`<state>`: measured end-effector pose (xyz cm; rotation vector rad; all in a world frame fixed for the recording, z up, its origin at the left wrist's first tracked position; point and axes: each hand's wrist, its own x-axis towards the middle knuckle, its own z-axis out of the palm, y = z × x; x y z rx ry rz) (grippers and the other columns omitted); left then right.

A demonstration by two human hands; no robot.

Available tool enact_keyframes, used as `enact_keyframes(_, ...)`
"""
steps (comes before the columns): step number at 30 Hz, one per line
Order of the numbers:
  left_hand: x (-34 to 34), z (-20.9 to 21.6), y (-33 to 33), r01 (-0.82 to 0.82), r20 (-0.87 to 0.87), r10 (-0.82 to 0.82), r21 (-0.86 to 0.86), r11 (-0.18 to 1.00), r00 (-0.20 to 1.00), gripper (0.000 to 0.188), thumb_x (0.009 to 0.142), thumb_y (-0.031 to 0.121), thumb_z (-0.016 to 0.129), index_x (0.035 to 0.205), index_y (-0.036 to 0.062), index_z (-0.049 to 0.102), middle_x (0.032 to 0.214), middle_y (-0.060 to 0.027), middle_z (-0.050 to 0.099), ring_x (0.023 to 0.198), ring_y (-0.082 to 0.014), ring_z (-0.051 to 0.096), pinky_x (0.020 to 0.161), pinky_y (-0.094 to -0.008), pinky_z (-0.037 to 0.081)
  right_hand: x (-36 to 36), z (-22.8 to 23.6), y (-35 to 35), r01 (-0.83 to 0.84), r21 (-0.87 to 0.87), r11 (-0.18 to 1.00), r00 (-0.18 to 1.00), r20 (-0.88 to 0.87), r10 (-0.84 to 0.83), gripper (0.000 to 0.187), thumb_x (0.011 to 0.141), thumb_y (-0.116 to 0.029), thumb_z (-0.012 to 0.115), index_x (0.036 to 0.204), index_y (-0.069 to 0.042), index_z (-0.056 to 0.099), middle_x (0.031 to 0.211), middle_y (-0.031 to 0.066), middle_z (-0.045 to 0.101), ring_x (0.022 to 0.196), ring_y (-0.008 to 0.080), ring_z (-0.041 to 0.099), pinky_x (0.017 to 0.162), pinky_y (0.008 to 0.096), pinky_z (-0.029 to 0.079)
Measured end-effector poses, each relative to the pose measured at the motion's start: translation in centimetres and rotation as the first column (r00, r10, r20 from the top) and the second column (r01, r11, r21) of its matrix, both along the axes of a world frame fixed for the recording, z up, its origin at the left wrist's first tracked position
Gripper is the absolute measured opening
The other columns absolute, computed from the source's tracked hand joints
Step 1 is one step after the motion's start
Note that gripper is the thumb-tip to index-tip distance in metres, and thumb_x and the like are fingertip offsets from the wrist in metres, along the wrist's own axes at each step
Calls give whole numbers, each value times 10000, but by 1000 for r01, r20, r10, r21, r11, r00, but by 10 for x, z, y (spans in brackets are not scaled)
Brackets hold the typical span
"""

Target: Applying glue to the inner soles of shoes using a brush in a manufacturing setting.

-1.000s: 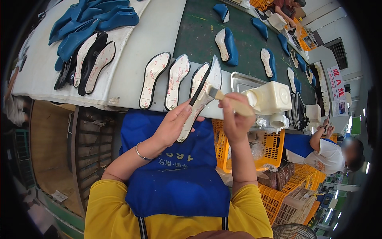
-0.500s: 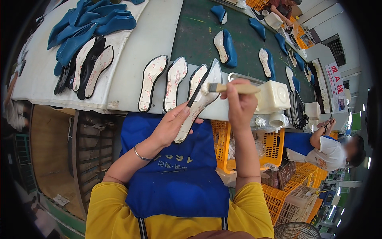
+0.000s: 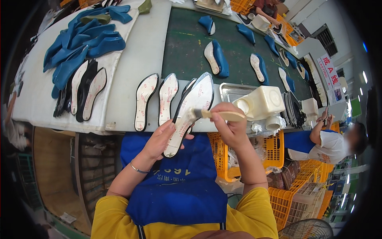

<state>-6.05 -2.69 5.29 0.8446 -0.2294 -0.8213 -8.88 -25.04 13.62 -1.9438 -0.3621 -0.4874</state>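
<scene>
My left hand (image 3: 158, 140) grips a white shoe insole (image 3: 202, 92) by its narrow lower half, tilted up over the table's near edge. It has a dark rim and red print. My right hand (image 3: 231, 130) holds a flat brush (image 3: 227, 115) by its pale wooden handle. The bristles touch the insole near its middle, where a whitish smear shows. Beside the held piece, two similar insoles, a left one (image 3: 145, 101) and a right one (image 3: 168, 95), lie on the white tabletop. Another insole (image 3: 188, 86) is mostly hidden behind it.
Blue shoe lasts (image 3: 95, 38) are heaped at the left, above more insoles (image 3: 94, 93). On a green conveyor belt (image 3: 181, 47) stand lasts with soles. A cream plastic container (image 3: 267, 101) sits on a metal tray (image 3: 230, 91). Yellow crates (image 3: 274, 153) and a co-worker (image 3: 330, 145) are to the right.
The brush has moved down the insole from its wide front part toward the middle. The insole and both hands have shifted slightly left, and the view has shifted too.
</scene>
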Motion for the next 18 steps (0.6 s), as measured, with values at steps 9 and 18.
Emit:
enact_keyframes(9,4,-11,9,90,63,-90,-6,996,994,461,1043,293,375,1386,-14,400,1313,-204,544,1080,-282,642,731,-295,593,77,8,-73,267,30,963,963,-48,-266,193,949,-159,574,863,11,607,747,30,595,630,82,580,583,228,443)
enact_keyframes(18,14,-21,15,145,91,-144,-9,989,985,516,1023,330,433,1383,-38,392,1293,-242,543,1033,-298,656,700,-315,597,78,4,-74,269,245,931,950,-229,-214,142,962,-162,566,943,-22,572,805,42,602,661,88,574,596,213,456)
